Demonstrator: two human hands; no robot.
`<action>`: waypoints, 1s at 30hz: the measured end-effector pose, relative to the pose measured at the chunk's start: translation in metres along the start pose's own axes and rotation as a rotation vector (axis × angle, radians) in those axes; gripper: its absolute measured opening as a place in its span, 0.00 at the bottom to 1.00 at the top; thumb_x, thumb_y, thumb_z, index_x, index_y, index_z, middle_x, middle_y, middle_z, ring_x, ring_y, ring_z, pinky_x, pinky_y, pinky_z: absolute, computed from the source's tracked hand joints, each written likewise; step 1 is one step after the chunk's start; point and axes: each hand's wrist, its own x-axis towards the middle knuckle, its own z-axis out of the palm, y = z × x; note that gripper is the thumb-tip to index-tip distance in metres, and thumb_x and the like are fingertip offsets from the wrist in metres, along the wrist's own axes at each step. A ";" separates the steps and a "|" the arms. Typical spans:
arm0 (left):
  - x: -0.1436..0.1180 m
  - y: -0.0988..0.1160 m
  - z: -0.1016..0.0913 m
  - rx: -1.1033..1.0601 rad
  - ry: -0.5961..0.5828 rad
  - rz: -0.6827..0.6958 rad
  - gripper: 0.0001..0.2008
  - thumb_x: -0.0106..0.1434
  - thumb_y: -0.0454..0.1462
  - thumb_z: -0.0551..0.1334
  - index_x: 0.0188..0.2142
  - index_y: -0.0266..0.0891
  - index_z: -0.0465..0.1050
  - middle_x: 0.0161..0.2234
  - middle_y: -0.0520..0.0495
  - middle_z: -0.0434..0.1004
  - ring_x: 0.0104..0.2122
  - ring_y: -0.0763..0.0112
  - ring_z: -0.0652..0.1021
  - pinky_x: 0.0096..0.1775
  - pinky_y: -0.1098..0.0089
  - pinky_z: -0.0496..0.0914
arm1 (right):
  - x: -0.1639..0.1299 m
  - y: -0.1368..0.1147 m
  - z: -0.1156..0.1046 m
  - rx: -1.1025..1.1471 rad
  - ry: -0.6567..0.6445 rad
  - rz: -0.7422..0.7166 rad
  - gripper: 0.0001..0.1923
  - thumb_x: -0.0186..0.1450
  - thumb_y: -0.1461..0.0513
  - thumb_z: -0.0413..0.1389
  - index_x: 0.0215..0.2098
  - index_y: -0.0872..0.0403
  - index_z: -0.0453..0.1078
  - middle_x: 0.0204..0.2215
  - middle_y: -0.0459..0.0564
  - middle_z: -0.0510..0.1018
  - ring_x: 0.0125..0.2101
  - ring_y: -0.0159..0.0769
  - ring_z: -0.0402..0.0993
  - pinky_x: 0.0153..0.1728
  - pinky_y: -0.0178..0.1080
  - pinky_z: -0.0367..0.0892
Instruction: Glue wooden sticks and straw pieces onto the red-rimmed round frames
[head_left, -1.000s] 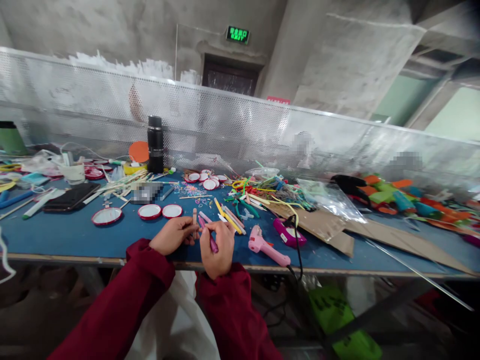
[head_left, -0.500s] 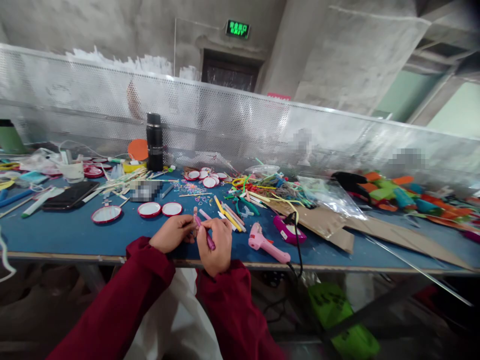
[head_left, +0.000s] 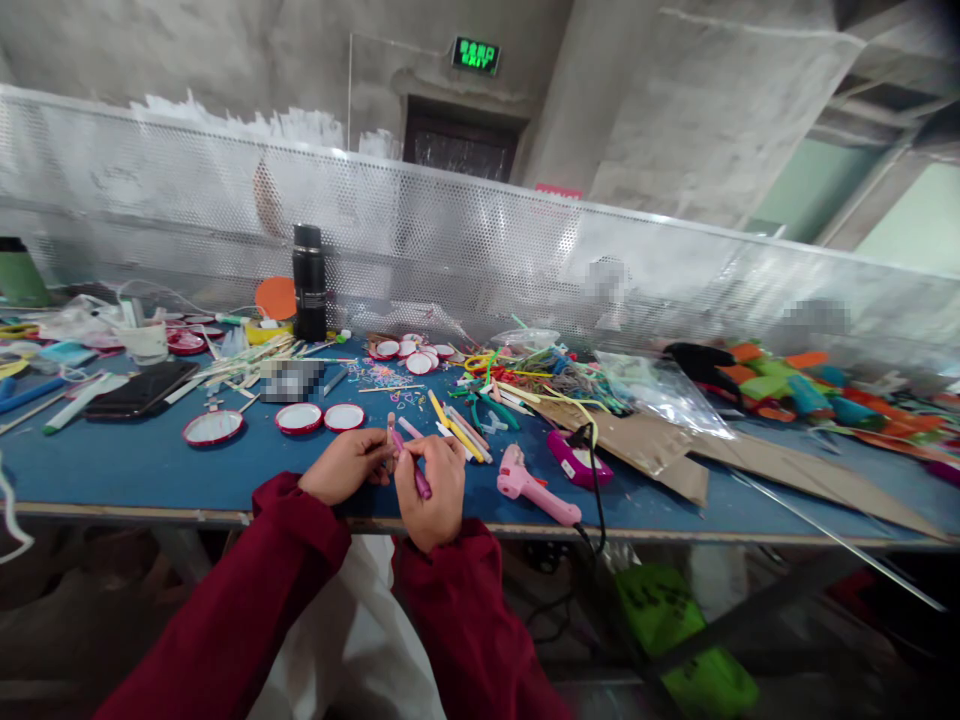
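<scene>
Both my hands meet at the near edge of the blue table (head_left: 112, 465). My right hand (head_left: 431, 490) grips a thin magenta stick (head_left: 420, 482) that runs slantwise through its fingers. My left hand (head_left: 346, 466) pinches the upper end of that stick, right beside an upright pale wooden stick (head_left: 390, 426). Whether the left hand also holds the wooden stick I cannot tell. Loose coloured sticks (head_left: 459, 432) lie just beyond my fingers. Dark red sleeves cover both arms.
A pink glue gun (head_left: 532, 488) with a black cord lies right of my hands, a magenta device (head_left: 577, 461) behind it. Red-rimmed round lids (head_left: 298, 419), a black bottle (head_left: 309, 284), a phone (head_left: 142, 390), cardboard (head_left: 750, 465) and a perforated metal screen (head_left: 480, 250) surround the work area.
My hands stay together on the magenta stick, with only small finger shifts. The view has tilted slightly.
</scene>
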 end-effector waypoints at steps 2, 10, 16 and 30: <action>0.000 0.000 0.000 0.003 0.003 -0.003 0.16 0.61 0.49 0.62 0.30 0.37 0.68 0.27 0.52 0.72 0.24 0.73 0.74 0.29 0.72 0.71 | 0.000 0.000 0.000 -0.005 -0.009 0.002 0.03 0.67 0.64 0.51 0.34 0.52 0.65 0.29 0.46 0.75 0.34 0.36 0.70 0.45 0.44 0.60; 0.000 0.000 0.000 -0.004 0.009 0.005 0.17 0.61 0.49 0.62 0.30 0.37 0.68 0.26 0.52 0.72 0.24 0.74 0.74 0.29 0.72 0.71 | 0.000 0.000 0.000 -0.017 0.020 0.007 0.04 0.68 0.64 0.51 0.34 0.52 0.65 0.28 0.46 0.75 0.34 0.36 0.70 0.44 0.44 0.60; 0.001 0.000 0.000 -0.001 0.013 -0.002 0.17 0.60 0.49 0.63 0.29 0.37 0.68 0.26 0.52 0.72 0.24 0.74 0.74 0.29 0.72 0.71 | 0.001 -0.001 0.000 -0.019 0.008 0.001 0.03 0.67 0.64 0.51 0.34 0.52 0.65 0.28 0.46 0.75 0.34 0.36 0.70 0.44 0.44 0.60; 0.001 -0.004 -0.001 -0.012 0.004 0.001 0.19 0.60 0.52 0.62 0.30 0.37 0.69 0.27 0.51 0.72 0.24 0.73 0.74 0.30 0.70 0.71 | 0.000 0.000 0.001 -0.041 0.011 0.005 0.03 0.67 0.64 0.51 0.34 0.52 0.65 0.28 0.46 0.75 0.33 0.36 0.71 0.44 0.43 0.60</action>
